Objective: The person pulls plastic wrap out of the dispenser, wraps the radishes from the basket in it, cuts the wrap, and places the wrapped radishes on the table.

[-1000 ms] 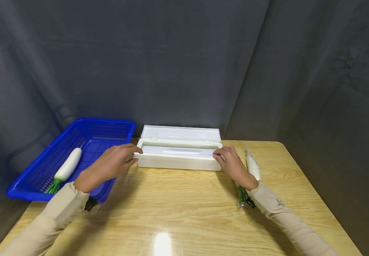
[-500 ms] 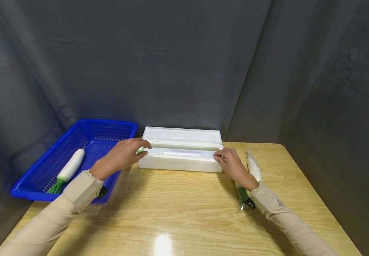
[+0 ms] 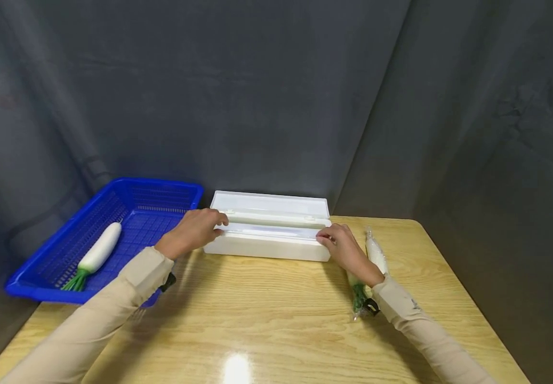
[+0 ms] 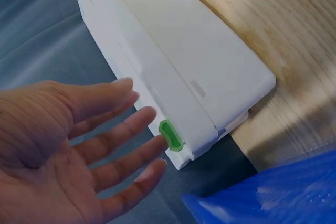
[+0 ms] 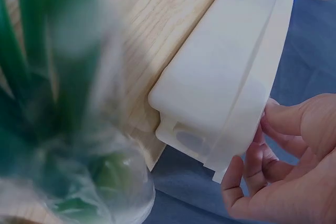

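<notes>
The white box (image 3: pixel 266 247) lay at the rear of the counter (image 3: pixel 276 314), between both grips, its long axis running left to right. The right grip (image 3: pixel 350 253) was the nearer: thumb and bent fingers grasped the edge at the box's right end; whether film was caught there could not be told. The left grip (image 3: pixel 192 229) was at the left end, fingers loosely spread and grasping nothing visible, the tips just beside a green tab (image 4: pixel 170 135); contact was unclear.

Count: one box; one raised lid (image 3: pixel 269 202); one tab; one blue basket (image 3: pixel 161 184) holding one bare radish (image 3: pixel 99 249); at least one wrapped radish (image 3: pixel 376 253), partly hidden by the right wrist.
</notes>
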Available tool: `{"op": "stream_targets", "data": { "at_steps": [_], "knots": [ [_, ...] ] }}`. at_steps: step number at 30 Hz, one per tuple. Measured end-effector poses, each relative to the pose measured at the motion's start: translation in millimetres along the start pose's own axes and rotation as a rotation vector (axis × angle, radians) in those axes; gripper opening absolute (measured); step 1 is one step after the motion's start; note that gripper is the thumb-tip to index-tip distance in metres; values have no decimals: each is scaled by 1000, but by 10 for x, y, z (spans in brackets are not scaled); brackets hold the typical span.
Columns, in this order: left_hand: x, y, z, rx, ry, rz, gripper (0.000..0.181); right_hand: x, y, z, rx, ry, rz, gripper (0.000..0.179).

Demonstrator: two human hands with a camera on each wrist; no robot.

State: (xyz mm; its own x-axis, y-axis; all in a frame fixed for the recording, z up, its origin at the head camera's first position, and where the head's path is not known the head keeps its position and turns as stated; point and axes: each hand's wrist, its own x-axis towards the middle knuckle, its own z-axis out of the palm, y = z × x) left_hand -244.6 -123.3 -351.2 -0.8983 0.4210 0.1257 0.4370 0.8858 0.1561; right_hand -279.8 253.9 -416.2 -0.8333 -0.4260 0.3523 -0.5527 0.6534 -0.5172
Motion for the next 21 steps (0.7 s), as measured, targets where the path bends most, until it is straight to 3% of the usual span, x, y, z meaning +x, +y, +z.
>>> {"op": "stream_targets", "data": {
  "at_steps": [7,15,21],
  "knots": [
    [52,-36,17,-41,-36,-32,10,12,-3,-31,31,-3,-34,11],
    [72,-124,70,-146,42,-62,12,36,-8,-27,54,8,-16,10],
    [92,-191,99,-219,60,-125,6,33,-17,0,-8,28,-50,10]
  ]
}}
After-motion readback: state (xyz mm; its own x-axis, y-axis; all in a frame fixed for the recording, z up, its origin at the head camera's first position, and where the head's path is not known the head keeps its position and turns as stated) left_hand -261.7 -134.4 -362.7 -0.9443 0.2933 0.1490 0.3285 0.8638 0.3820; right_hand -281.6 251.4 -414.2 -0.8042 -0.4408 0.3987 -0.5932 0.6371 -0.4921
